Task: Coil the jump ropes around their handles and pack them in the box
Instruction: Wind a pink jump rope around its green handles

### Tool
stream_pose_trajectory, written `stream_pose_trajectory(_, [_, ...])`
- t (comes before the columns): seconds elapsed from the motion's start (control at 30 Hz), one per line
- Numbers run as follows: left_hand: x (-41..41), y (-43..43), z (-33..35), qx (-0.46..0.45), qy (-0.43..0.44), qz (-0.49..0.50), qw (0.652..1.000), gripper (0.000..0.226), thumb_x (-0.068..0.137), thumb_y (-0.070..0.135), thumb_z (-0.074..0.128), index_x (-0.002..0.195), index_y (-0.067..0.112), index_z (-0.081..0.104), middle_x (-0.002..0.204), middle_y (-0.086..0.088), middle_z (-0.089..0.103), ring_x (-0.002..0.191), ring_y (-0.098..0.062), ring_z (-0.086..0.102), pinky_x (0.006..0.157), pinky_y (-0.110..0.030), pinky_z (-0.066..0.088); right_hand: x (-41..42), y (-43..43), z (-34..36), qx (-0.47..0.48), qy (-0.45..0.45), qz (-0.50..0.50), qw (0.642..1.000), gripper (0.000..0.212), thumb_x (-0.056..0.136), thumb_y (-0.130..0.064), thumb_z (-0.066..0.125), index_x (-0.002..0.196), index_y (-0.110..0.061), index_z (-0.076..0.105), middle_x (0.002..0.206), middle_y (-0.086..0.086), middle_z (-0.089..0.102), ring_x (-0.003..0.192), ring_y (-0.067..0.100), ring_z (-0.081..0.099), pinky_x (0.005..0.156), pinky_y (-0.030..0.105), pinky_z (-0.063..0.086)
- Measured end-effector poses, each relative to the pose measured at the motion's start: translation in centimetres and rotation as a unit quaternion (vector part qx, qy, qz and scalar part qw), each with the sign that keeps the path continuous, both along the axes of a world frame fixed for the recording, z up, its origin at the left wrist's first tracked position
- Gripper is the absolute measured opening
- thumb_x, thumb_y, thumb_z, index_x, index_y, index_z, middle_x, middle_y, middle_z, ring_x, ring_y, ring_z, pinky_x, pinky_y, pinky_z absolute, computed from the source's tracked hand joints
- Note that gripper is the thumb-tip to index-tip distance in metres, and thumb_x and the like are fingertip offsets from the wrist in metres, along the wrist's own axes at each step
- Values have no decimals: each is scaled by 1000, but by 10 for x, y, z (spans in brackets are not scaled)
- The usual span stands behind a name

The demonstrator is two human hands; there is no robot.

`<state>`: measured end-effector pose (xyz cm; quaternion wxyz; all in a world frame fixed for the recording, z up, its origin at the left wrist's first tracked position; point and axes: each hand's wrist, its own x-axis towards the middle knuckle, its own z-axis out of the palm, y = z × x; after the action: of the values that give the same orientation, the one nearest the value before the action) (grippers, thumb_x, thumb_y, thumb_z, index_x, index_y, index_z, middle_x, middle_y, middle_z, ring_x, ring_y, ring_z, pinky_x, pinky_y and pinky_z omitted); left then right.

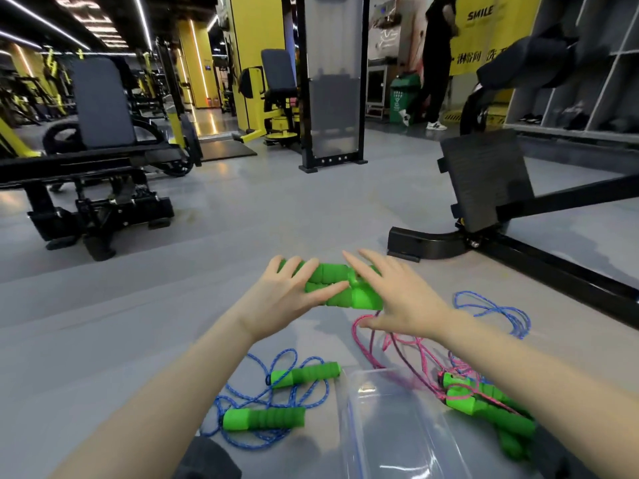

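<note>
A grey floor [276, 209] stretches through a gym. Yellow pillars [256, 46] stand at the back, and thin light strips [143, 19] run along the dark ceiling [45, 1]. On the left sits a black weight machine [96, 188] with a grey padded back; a yellow machine [276, 124] stands farther off. A black frame [333, 98] with a frosted panel rises in the middle. At right, a black footplate [484, 178] leans before grey shelves [587, 81], near a yellow banner [484, 29] and a green bin [403, 95].

weight bench [100, 108] | footplate [487, 178] | green bin [403, 98] | shelving [587, 81]
</note>
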<state>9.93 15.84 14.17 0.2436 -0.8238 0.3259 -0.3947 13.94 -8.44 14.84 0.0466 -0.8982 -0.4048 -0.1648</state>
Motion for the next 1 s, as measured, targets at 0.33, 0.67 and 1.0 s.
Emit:
stream_pose_trajectory(0.33, [1,-6,-16,7,-10,-29,999,66,81,11,62,139,34,39,125,-16,42,94,-32,56,80,-42,41,1,9,-25,50,-24,-9,998,58,65,-19,66,120,-11,47,103,6,51,89,28,51,53,30,36])
stream_pose_trajectory(0.67, [-7,-9,-20,25,40,-55,997,47,94,35,49,140,30,38,132,-15,42,101,-35,52,85,-46,46,12,-4,-16,41,63,25,997,47,65,-22,56,111,-13,50,93,4,49,86,26,47,73,34,38])
stream_pose_trajectory(1.0, [-16,-9,-29,109,59,-77,989,53,93,17,40,145,23,30,142,-11,36,107,-41,51,82,-47,50,12,-14,-20,8,125,43,991,56,58,-20,65,110,-18,46,91,-1,48,82,22,52,69,32,41])
